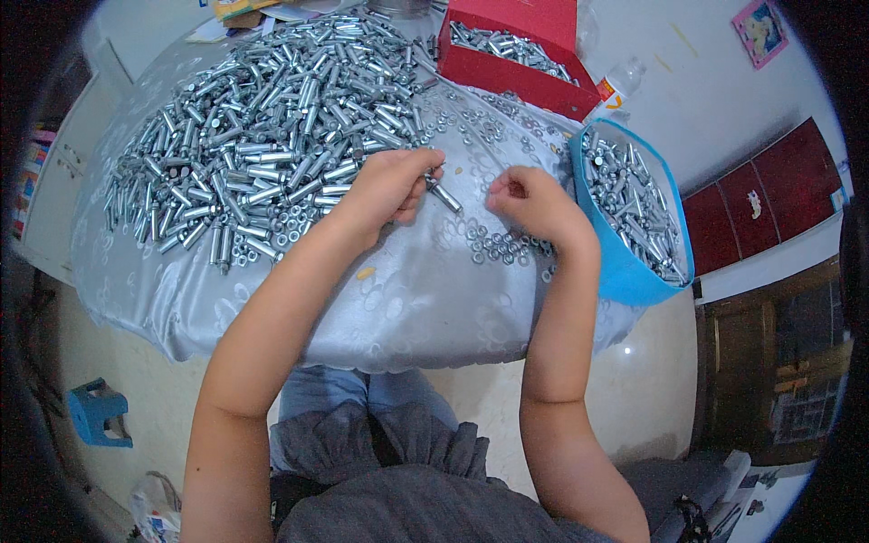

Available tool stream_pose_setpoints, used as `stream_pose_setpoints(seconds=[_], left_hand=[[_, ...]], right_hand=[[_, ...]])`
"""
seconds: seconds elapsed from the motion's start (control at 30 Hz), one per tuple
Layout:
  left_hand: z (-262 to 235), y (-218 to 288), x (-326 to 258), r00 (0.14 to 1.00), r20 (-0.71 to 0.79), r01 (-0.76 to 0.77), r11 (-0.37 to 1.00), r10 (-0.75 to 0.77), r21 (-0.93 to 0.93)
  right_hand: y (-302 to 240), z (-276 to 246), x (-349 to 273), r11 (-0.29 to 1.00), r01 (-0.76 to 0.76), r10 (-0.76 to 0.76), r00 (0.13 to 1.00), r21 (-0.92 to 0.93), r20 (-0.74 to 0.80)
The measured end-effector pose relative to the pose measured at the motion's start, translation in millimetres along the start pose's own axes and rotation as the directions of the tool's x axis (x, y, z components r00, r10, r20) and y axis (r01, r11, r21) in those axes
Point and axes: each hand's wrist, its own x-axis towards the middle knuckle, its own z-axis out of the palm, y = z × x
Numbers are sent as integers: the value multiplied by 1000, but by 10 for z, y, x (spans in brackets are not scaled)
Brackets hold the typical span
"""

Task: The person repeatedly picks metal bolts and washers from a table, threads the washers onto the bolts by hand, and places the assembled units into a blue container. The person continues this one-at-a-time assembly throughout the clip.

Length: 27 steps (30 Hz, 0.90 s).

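Note:
A silvery sleeve anchor bolt (444, 195) sticks out from the closed fingers of my left hand (391, 187), its free end pointing toward my right side. Across a short gap, my right hand (536, 201) is curled with thumb and fingertips together; whatever they may hold is too small or hidden to make out. Just below that hand lies a cluster of loose metal nuts (502, 246). Left of and beyond my left hand spreads a large heap of similar anchor bolts (272, 127), with more nuts (291, 223) at its near edge.
A silver patterned cloth covers the round table (398, 317). At the right edge stands a blue fabric bin (634, 281) full of bolts. A red box (516, 77) holding bolts sits at the back, beside a clear bottle (621, 83). Washers (493, 118) lie scattered before it.

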Motion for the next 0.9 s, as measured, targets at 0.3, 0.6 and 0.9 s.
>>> stream_pose_setpoints(seconds=[0.3,0.6,0.9], left_hand=[[23,-62,19,998,51,-27,998,24,55],[-13,-20,3,994,105,19,995,-9,-95],[-7,-6,-29,999,32,0,997,3,-79]], right_hand=[[-369,235,117,764,284,-260,957,580,-126],[-432,250,120,725,255,-235,965,640,-118],[-433,270,118,762,258,-226,965,594,-130]])
